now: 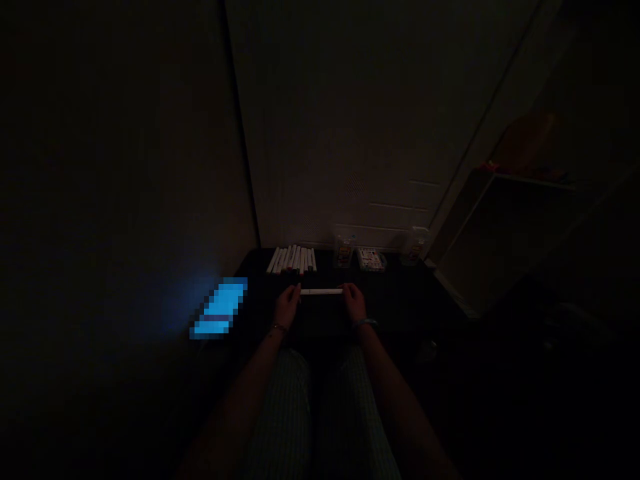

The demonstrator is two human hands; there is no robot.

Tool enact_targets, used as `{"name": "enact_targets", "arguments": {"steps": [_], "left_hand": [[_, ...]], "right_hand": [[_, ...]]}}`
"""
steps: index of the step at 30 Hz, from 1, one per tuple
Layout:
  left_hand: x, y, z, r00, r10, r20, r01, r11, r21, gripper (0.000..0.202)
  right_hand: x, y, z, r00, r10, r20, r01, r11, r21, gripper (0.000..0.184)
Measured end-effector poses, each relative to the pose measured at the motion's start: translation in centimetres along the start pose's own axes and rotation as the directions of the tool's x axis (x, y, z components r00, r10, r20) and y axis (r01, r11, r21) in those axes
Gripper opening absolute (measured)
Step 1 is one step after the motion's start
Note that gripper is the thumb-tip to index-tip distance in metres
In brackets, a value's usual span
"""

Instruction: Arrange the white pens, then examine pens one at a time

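The room is very dark. My left hand (287, 305) and my right hand (354, 300) each grip one end of a white marker-like stick (321, 291), held level above a dark table (400, 300). Both hands have their fingers closed round the ends. Behind them a row of several similar white sticks (293, 260) lies side by side near the wall. A band sits on each wrist.
A glowing blue screen (220, 310) lies at the table's left edge. Small containers (371, 259) stand at the back by the wall. A pale shelf unit (480, 240) rises on the right. My legs in striped trousers (320, 413) are below.
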State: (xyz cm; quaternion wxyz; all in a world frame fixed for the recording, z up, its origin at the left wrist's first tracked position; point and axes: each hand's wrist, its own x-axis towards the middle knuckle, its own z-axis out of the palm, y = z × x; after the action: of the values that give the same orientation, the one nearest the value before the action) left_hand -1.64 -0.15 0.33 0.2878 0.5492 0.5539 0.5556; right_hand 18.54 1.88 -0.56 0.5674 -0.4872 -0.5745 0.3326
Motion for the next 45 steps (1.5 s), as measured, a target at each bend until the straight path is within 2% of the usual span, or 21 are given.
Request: {"name": "enact_targets", "arguments": {"steps": [8, 13, 17, 27, 37, 45], "left_hand": [[-0.1, 0.29, 0.04, 1.0, -0.025, 0.003, 0.025, 0.999, -0.037, 0.04], [-0.01, 0.09, -0.04, 1.0, -0.003, 0.015, 0.003, 1.0, -0.018, 0.039], [0.08, -0.08, -0.01, 1.0, 0.016, -0.013, -0.016, 1.0, -0.006, 0.038], [0.12, 0.19, 0.09, 1.0, 0.014, -0.017, -0.015, 0.998, -0.067, 0.037], [0.36, -0.55, 0.21, 1.0, 0.014, 0.027, -0.011, 0.994, -0.105, 0.034], [0.11, 0.1, 0.09, 1.0, 0.019, 0.007, -0.018, 0.998, -0.059, 0.036]], "right_hand": [[0.01, -0.16, 0.06, 1.0, -0.006, -0.012, 0.005, 1.0, -0.011, 0.037], [-0.03, -0.13, -0.03, 1.0, 0.006, -0.012, -0.006, 1.0, -0.018, 0.037], [-0.04, -0.14, -0.03, 1.0, 0.012, 0.011, -0.012, 1.0, -0.005, 0.037], [0.11, 0.21, 0.11, 1.0, 0.005, -0.011, -0.005, 0.999, -0.046, 0.039], [0.11, 0.04, 0.1, 1.0, 0.015, -0.02, -0.015, 1.0, -0.015, 0.041], [0.33, 0.53, 0.24, 1.0, -0.019, 0.006, 0.019, 0.998, 0.066, 0.035]]}}
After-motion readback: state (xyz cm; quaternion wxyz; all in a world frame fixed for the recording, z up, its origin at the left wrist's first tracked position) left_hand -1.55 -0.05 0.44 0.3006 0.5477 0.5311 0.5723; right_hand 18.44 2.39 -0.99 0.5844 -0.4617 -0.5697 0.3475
